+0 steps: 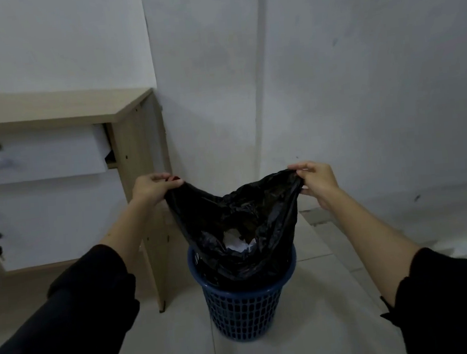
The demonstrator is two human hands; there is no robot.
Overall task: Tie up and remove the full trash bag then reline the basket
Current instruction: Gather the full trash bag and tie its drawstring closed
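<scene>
Hands first: my left hand (153,186), just left of the frame's center, pinches one top corner of the black trash bag (238,227), fingers curled over the plastic with the thumb clamped against it, and my right hand (317,181), right of center at about the same height, pinches the opposite corner the same way. Between my 2 grips the bag's upper edge sags into a shallow V, so the mouth hangs open and faces me. Inside it, low in the opening, I can see crumpled white paper (240,244). The lower part of the bag sits inside the blue plastic basket (246,307), a round perforated bin standing on the pale tiled floor (333,252) at lower center of the frame; the bag's sides rise out of the rim and stretch up and outward to my hands. Both forearms are bare from the wrist, with dark sleeves (95,290) pushed up toward the elbows at the lower left and lower right. At left stands a light wooden desk (135,146) with white drawer fronts, its side panel just beside the basket. A white wall (359,79) fills the upper half of the frame.
</scene>
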